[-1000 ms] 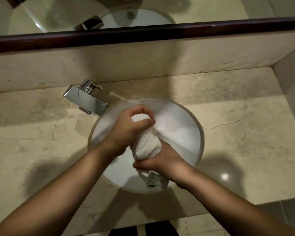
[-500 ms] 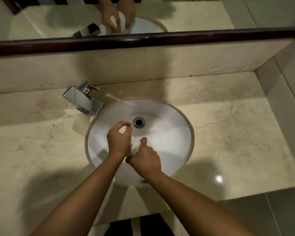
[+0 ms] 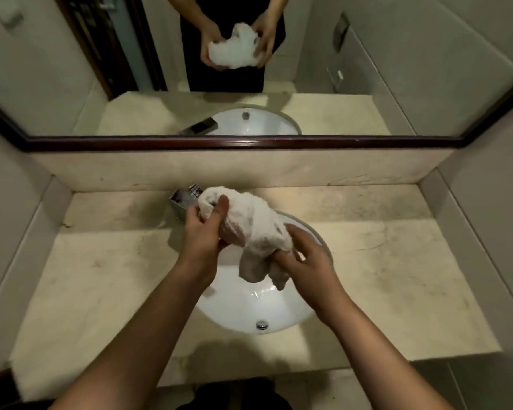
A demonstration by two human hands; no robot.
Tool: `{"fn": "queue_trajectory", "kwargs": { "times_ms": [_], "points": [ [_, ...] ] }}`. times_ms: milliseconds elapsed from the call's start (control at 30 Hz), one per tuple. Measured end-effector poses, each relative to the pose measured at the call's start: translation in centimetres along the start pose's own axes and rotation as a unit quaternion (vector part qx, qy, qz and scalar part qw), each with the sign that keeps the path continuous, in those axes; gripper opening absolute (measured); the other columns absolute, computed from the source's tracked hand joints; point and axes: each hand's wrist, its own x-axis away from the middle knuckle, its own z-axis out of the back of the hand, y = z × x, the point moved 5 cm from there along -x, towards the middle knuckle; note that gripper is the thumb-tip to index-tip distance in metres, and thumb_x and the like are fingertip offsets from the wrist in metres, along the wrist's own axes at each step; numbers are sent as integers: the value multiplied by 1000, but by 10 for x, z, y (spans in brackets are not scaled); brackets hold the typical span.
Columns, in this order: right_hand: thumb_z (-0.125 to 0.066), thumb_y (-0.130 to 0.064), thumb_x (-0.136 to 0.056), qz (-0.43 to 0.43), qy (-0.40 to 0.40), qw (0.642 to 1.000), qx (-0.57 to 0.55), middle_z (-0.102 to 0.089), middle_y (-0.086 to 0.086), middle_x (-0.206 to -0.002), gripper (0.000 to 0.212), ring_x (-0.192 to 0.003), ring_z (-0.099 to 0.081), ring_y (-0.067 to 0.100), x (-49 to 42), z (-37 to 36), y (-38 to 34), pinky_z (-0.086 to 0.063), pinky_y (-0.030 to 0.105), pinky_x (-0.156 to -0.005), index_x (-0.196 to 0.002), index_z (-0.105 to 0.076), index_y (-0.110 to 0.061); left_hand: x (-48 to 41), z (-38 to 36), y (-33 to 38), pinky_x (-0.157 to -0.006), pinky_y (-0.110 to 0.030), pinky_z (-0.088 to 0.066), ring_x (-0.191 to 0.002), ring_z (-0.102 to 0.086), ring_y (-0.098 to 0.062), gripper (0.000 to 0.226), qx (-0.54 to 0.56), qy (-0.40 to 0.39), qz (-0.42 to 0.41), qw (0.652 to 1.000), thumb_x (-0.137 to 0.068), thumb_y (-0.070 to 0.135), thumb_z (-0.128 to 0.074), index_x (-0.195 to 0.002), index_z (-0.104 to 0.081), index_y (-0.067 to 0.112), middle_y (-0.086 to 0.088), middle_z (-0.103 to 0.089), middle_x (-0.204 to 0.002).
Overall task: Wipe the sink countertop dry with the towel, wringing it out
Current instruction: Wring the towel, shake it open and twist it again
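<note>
**Towel held above the basin**

The countertop (image 3: 107,279) lies bare along its left and right edges, walls closing both ends; the left hand (image 3: 203,235) grips the towel (image 3: 252,229) with curled fingers, thumb upright; the right hand (image 3: 307,261) pinches its lower end; the bunched towel hangs between them over the sink (image 3: 249,309), hiding part of the faucet (image 3: 182,202).

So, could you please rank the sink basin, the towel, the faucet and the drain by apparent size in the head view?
1. Sink basin, largest, though hands and towel hide part of it.
2. Towel; held nearer the camera, so it looks bigger than it is.
3. Faucet, mostly hidden, so its rank is unsure.
4. Drain, smallest.
</note>
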Motion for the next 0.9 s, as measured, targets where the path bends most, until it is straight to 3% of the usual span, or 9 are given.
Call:
{"fn": "queue_trajectory", "kwargs": {
  "times_ms": [133,267,367,433,500,567,667,767,900],
  "points": [
    [-67,-12,-98,84,70,994,19,-73,-18,-97,25,-90,-69,3,13,15,-42,-50,19,-77,-96,-73,-36,29,7,40,-89,-51,-60,-115,-69,-29,58,44,-7,-32,999,-91,44,-66,-140,-49,20,-9,-69,-130],
    [-65,-8,-99,45,20,997,-52,-73,-3,-108,28,-92,-71,13,18,5,-71,-58,29,-74,-121,-67,-25,52,8,68,-78,-32,-60,-110,-70,-23,52,0,6,-67,998,-95,53,-58,-135,-54,22,-6,-69,-123],
    [-68,-33,-96,21,-24,994,-108,-76,3,-98,19,-91,-72,26,29,-8,-91,-59,48,-83,-109,-75,-21,64,4,89,-65,-24,-61,-101,-68,-19,44,5,18,-95,995,-100,51,-52,-137,-46,27,-1,-64,-118],
    [-84,-41,-81,56,-33,996,-69,-77,-4,-98,37,-89,-73,18,35,-18,-105,-61,36,-77,-113,-73,-25,68,0,100,-71,-33,-64,-102,-68,-21,37,9,28,-117,993,-102,46,-53,-134,-43,30,-1,-61,-119],
    [-89,-23,-77,49,-23,994,-94,-78,0,-97,43,-88,-76,19,33,-23,-113,-62,34,-76,-116,-71,-23,73,-4,113,-86,-50,-62,-109,-68,-30,24,33,25,-154,987,-101,36,-59,-122,-49,30,-6,-62,-122],
    [-83,-6,-82,25,8,986,-167,-79,6,-97,35,-88,-77,23,22,-16,-120,-61,34,-77,-114,-72,-16,72,-3,124,-93,-54,-58,-113,-67,-31,17,51,23,-189,980,-100,30,-62,-114,-52,28,-7,-65,-120],
    [-69,4,-91,21,16,962,-270,-79,7,-97,28,-79,-74,13,3,11,-141,-58,24,-68,-117,-70,-8,67,0,138,-100,-56,-54,-114,-68,-30,26,89,-39,-201,975,-97,34,-60,-117,-53,20,-13,-68,-122],
    [-61,7,-95,55,0,960,-275,-77,1,-94,34,-76,-70,9,-12,34,-175,-54,20,-62,-124,-65,-9,67,3,145,-90,-44,-60,-112,-70,-28,34,81,-130,-187,970,-94,30,-58,-124,-52,16,-14,-70,-122],
    [-59,1,-97,100,-13,971,-217,-70,-2,-98,36,-89,-63,16,-35,55,-219,-50,33,-81,-122,-65,-24,69,6,145,-72,-31,-62,-93,-76,-23,39,-92,-236,-153,955,-83,14,-67,-120,-54,16,-9,-75,-108]
  ]
}}
